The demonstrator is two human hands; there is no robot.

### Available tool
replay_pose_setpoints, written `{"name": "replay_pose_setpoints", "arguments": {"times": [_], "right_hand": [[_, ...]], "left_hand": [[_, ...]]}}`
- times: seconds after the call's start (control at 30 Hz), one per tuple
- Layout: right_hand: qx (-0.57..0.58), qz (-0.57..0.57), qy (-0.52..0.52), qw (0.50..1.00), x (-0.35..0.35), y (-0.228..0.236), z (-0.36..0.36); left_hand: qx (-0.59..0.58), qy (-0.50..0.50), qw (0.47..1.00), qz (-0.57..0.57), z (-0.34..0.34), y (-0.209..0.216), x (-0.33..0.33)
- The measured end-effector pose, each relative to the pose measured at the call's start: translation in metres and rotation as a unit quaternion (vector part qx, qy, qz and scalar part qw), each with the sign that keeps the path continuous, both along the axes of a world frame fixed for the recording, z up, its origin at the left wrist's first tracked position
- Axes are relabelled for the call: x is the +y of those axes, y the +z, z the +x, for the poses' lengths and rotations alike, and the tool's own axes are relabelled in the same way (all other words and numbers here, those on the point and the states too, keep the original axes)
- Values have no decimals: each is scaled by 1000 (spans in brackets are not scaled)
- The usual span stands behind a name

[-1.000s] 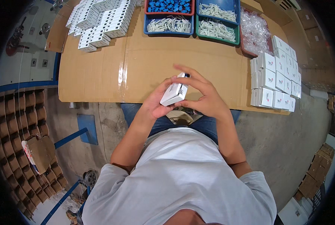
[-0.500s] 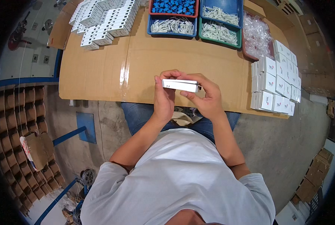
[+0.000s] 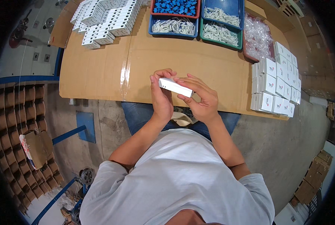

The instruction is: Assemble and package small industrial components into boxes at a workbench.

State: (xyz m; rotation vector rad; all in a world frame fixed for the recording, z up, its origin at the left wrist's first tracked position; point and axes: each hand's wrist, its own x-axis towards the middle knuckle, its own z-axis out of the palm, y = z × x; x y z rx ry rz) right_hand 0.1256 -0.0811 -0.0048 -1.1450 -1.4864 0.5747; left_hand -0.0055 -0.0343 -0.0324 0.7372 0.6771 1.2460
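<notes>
The left hand cupped the left end of a small white rectangular cardboard box, while the right hand pinched its other end, thumb below and fingers across the top. The box was mid-frame, near the front edge of the brown cardboard-covered table. Half a second earlier it was nearly level, something dark showing at its right end; that end had since dipped and the dark bit was hidden, perhaps meaning the box was now closed. White box stacks stood at right, a shallow green plastic tray at upper centre
</notes>
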Motion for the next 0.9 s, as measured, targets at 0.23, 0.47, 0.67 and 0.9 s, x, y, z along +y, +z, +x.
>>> {"name": "replay_pose_setpoints", "arguments": {"times": [0.23,0.47,0.67,0.9], "right_hand": [[7,38,-47,998,3,-6,1],[51,3,-18,999,2,-2,4],[94,-61,-47,993,-1,-6,4],[7,-24,-36,999,3,-15,6]], "left_hand": [[-25,-158,964,-213,-4,25,-24],[-35,-121,981,-145,-7,18,-15],[56,-24,998,29,2,35,-14],[130,-16,985,114,-2,18,-11]]}}
